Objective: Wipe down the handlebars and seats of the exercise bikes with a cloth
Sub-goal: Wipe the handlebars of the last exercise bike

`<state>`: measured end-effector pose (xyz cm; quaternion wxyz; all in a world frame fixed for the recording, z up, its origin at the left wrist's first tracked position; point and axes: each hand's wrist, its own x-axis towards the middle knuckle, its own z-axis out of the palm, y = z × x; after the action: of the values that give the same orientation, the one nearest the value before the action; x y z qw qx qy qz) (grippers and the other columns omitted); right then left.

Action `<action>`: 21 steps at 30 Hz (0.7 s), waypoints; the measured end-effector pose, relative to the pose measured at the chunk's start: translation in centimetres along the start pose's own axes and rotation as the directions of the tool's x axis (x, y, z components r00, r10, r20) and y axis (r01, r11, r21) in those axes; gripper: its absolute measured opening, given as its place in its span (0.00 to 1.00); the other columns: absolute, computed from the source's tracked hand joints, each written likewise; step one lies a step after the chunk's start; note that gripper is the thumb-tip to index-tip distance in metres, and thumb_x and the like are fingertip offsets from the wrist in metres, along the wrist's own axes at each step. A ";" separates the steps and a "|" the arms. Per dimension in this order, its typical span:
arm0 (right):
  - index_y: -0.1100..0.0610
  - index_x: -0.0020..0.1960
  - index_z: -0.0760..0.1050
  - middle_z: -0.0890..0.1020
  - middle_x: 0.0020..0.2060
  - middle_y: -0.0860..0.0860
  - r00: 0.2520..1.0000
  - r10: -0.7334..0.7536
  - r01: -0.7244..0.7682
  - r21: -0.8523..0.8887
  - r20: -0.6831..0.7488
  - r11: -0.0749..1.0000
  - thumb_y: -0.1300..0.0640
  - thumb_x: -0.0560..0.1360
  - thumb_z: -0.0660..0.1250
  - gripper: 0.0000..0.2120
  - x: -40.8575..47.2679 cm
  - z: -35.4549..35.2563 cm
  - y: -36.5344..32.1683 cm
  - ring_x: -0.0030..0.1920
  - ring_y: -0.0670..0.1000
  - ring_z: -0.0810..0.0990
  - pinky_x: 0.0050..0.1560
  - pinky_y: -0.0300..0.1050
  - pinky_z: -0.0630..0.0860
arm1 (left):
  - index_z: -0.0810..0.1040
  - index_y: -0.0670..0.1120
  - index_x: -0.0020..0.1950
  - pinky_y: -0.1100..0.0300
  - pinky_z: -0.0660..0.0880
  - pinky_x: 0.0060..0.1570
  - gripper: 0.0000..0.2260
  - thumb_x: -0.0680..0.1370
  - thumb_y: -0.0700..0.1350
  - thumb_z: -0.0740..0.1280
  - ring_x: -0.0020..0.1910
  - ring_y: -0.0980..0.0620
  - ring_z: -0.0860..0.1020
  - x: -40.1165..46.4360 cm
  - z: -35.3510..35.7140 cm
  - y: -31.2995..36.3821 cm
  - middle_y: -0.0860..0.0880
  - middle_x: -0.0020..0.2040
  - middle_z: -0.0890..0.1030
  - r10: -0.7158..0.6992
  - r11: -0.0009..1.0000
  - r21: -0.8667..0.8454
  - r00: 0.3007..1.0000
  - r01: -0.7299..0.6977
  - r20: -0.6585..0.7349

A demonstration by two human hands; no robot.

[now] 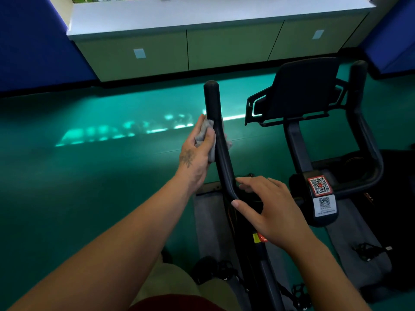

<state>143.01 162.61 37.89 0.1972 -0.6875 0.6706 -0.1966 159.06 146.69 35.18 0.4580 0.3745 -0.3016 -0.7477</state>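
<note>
**Cloth on the left handlebar prong**

My left hand (195, 151) has its grip grasping a grey cloth (207, 140), wrapped against the left handlebar (219, 140) about midway up the black prong. Cloth bunches under my palm and shows a little on the far side of the bar. Rounded bar tip stands above my grip.

My right hand (267, 207) sits lower, near the bend of the same bar. Grip released, fingers straight; the fingertips look to touch the bar, thumb stretched toward it.

Right of both hands: tablet holder (298, 93), the right handlebar (363, 122), and the stem with QR stickers (321, 194). Grey mat (211, 223) below my right hand, green floor (89, 176) left of it. Cabinets (179, 48) beyond. Seat not in view.
</note>
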 end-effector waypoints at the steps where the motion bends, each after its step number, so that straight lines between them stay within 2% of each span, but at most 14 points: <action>1: 0.44 0.70 0.75 0.80 0.57 0.36 1.000 -0.002 0.002 0.005 -0.005 1.000 0.37 0.79 0.66 0.22 0.1 0.0 0.0 0.59 0.40 0.79 0.73 0.47 0.65 | 0.62 0.46 0.84 0.40 0.80 0.63 0.28 0.85 0.44 0.66 0.54 0.40 0.81 -0.8 -0.1 -0.3 0.39 0.59 0.82 -0.023 1.000 0.009 1.000 0.023 0.004; 4: 0.44 0.68 0.76 0.79 0.56 0.36 1.000 -0.002 0.002 0.018 -0.012 1.000 0.37 0.78 0.67 0.21 0.2 0.0 -0.1 0.57 0.39 0.79 0.73 0.46 0.65 | 0.65 0.46 0.83 0.37 0.78 0.66 0.25 0.86 0.44 0.63 0.49 0.45 0.85 -3.1 0.0 -1.0 0.41 0.56 0.84 -0.046 0.997 0.054 0.999 0.045 0.015; 8: 0.44 0.67 0.75 0.79 0.55 0.36 1.000 0.005 -0.004 0.037 -0.024 0.999 0.37 0.78 0.67 0.21 0.3 0.1 -0.3 0.56 0.38 0.79 0.72 0.47 0.65 | 0.71 0.46 0.79 0.39 0.82 0.61 0.20 0.87 0.45 0.62 0.51 0.44 0.83 -2.2 0.3 -0.5 0.40 0.60 0.83 -0.057 0.998 0.023 0.998 0.057 0.017; 11: 0.43 0.68 0.75 0.79 0.55 0.36 0.999 0.015 -0.013 0.040 -0.039 0.999 0.37 0.78 0.67 0.21 0.0 0.0 -0.4 0.56 0.38 0.79 0.72 0.47 0.66 | 0.67 0.45 0.82 0.44 0.80 0.58 0.25 0.86 0.49 0.63 0.52 0.45 0.82 0.3 0.9 0.7 0.41 0.64 0.83 -0.046 0.999 -0.017 0.999 0.046 0.003; 15: 0.43 0.68 0.75 0.79 0.56 0.36 0.999 0.033 -0.031 0.049 -0.040 0.998 0.37 0.79 0.66 0.20 -0.3 0.2 -0.5 0.56 0.38 0.79 0.72 0.50 0.68 | 0.63 0.46 0.84 0.45 0.78 0.57 0.27 0.85 0.50 0.63 0.49 0.46 0.81 2.3 0.7 1.8 0.45 0.62 0.84 0.010 1.000 0.027 1.000 -0.010 0.009; 18: 0.43 0.68 0.75 0.79 0.56 0.36 0.998 0.040 -0.038 0.051 -0.040 0.998 0.39 0.80 0.69 0.19 -0.5 0.4 -0.5 0.56 0.38 0.79 0.71 0.53 0.69 | 0.59 0.47 0.85 0.45 0.79 0.57 0.27 0.87 0.47 0.62 0.48 0.46 0.83 1.9 0.2 1.3 0.45 0.60 0.85 0.016 0.998 0.066 0.999 -0.018 0.028; 21: 0.43 0.67 0.76 0.80 0.56 0.36 0.998 0.040 -0.037 0.053 -0.052 0.998 0.41 0.80 0.70 0.18 -0.5 0.5 -0.6 0.56 0.38 0.79 0.70 0.54 0.70 | 0.60 0.48 0.85 0.44 0.81 0.58 0.26 0.88 0.45 0.62 0.48 0.44 0.83 0.4 -0.1 0.2 0.43 0.59 0.84 -0.005 0.997 0.081 0.999 0.002 0.032</action>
<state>143.79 163.14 37.81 0.2010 -0.6637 0.6834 -0.2283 159.11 146.26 35.16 0.4362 0.3811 -0.3385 -0.7416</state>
